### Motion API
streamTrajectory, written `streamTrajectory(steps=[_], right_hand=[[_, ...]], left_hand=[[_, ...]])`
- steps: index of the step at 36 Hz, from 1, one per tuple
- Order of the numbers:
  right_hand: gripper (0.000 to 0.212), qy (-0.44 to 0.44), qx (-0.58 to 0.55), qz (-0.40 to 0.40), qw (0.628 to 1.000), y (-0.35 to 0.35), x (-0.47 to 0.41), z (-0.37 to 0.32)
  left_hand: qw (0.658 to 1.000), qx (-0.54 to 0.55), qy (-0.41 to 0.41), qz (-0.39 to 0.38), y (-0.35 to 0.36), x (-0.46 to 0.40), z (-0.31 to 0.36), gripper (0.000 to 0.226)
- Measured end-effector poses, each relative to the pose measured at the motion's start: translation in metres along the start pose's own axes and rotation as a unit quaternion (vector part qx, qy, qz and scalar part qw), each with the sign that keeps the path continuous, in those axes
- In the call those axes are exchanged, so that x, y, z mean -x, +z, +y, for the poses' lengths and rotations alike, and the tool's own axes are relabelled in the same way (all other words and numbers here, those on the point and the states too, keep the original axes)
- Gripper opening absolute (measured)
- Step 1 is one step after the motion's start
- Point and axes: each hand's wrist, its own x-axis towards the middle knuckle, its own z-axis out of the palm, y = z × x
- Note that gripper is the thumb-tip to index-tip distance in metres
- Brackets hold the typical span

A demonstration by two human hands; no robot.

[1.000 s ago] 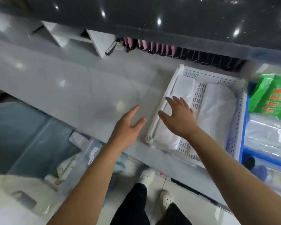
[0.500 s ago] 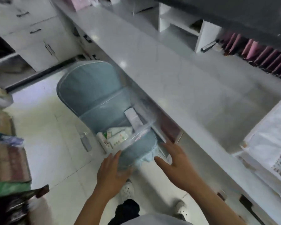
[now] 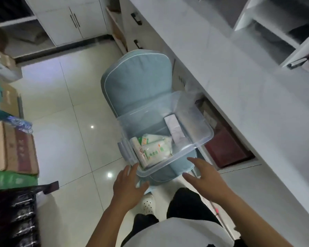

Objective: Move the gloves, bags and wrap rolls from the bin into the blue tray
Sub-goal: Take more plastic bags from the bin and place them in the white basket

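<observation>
Count: 1 clear plastic bin (image 3: 202,139) on 1 pale blue cushioned chair (image 3: 132,86). Inside it: 2 white packets with green print (image 3: 155,150), 1 slim white roll (image 3: 138,150) along the left wall, 1 flat white rectangular box (image 3: 173,127). 2 bare hands, left hand (image 3: 128,188) and right hand (image 3: 206,179). 1 white perforated shoe (image 3: 147,204) visible.

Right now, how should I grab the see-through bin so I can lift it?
Probably best with both hands, one on each long side of the clear bin, gripping under its rim. The left hand is already beside the grey latch handle, and the right hand is near the rim's front corner. It sits tilted on the blue chair, so lift evenly.
</observation>
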Motion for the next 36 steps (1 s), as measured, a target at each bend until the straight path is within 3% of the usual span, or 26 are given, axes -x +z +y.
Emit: streamTrajectory(steps=[13,23,28,36], right_hand=[[0.071,0.039,0.01,-0.078,0.996,-0.012,-0.163,-0.012],[0.081,0.178,0.034,-0.172,0.968,0.047,-0.346,0.041],[0.09,0.292,0.023,-0.126,0.948,0.081,-0.416,0.079],[0.116,0.364,-0.031,-0.094,0.926,0.126,-0.479,0.113]], left_hand=[[0.998,-0.008,-0.057,-0.03,-0.01,-0.077,0.03,0.081],[0.984,0.019,-0.167,-0.05,0.03,-0.176,0.048,0.069],[0.973,0.023,-0.201,-0.112,0.066,-0.22,0.048,0.069],[0.961,0.034,-0.217,-0.169,0.106,-0.24,0.042,0.064]])
